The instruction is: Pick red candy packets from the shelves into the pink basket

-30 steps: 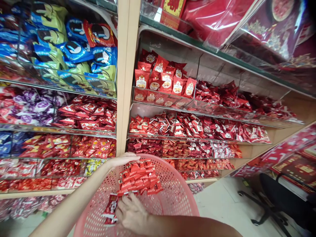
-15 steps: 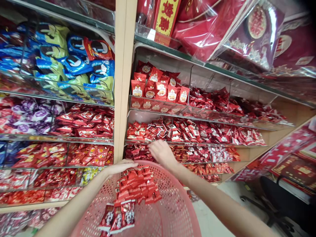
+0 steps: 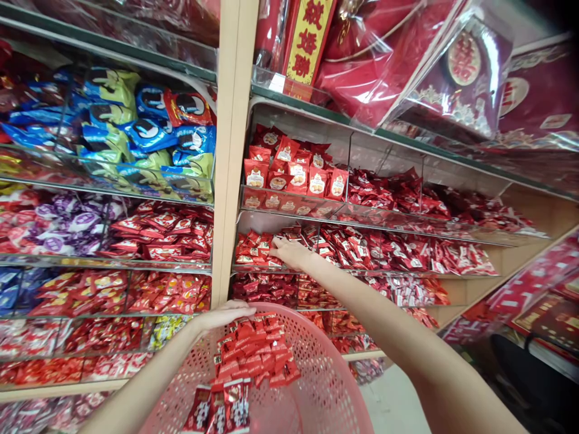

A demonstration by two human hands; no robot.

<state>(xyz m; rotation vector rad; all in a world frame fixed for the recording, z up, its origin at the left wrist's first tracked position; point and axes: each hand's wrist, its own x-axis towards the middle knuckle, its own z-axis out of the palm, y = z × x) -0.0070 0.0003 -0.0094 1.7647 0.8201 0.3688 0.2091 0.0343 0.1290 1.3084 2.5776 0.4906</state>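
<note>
Left hand (image 3: 222, 315) on basket (image 3: 333, 377), right hand (image 3: 293, 254) at packets (image 3: 252, 248)

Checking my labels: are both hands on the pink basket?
No: the left hand rests on the pink basket, but the right hand is at shelved red packets.

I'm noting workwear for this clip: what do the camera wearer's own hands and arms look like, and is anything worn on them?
The left hand and right hand are bare, without gloves. The left forearm and right forearm show no sleeve, watch or bracelet. Rings or nail polish are too small to tell.
</note>
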